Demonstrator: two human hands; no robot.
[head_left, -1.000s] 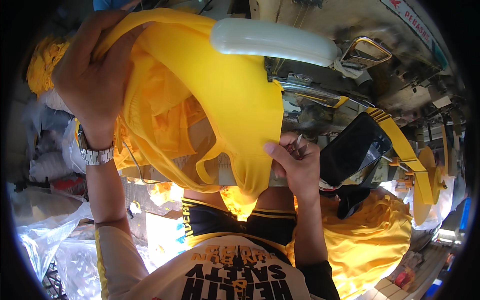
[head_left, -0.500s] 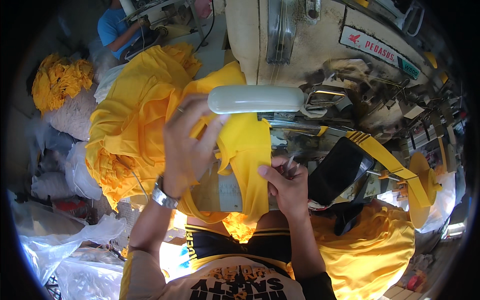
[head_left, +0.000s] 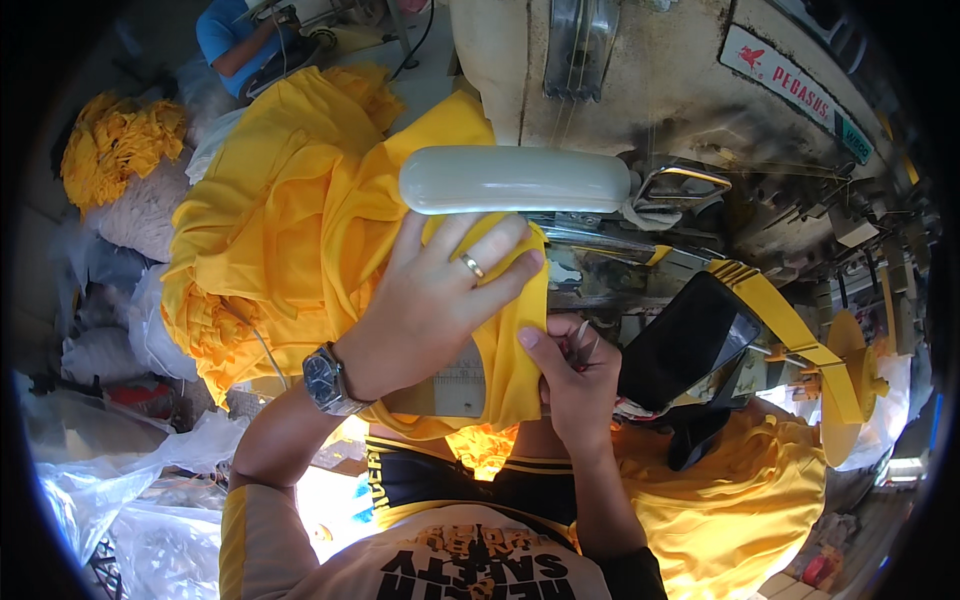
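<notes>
Yellow fabric [head_left: 510, 370] hangs over the sewing machine's bed in front of me, its right edge falling toward my lap. My left hand [head_left: 440, 290], with a ring and a wristwatch, lies across it with fingers stretched out, their tips close under a white rounded tube-shaped cover [head_left: 515, 180]. At the fabric's right edge, my right hand [head_left: 575, 375] is closed, the thumb pressing the edge. Small pointed metal blades, apparently thread snips [head_left: 582, 345], stick out between its fingers. Part of a metal plate with ruler marks [head_left: 460, 385] shows below the left hand.
The sewing machine [head_left: 640, 90] fills the upper right. A black phone-like slab [head_left: 685, 340] and a yellow strip reel [head_left: 845, 385] stand right of my hand. Piled yellow fabric [head_left: 270, 230] lies left; clear plastic bags [head_left: 160, 450] lie lower left. Another person [head_left: 235, 45] sits far left.
My left hand has moved right and come down flat over the fabric, below the white cover. My right hand stays at the fabric's edge. The view has shifted slightly.
</notes>
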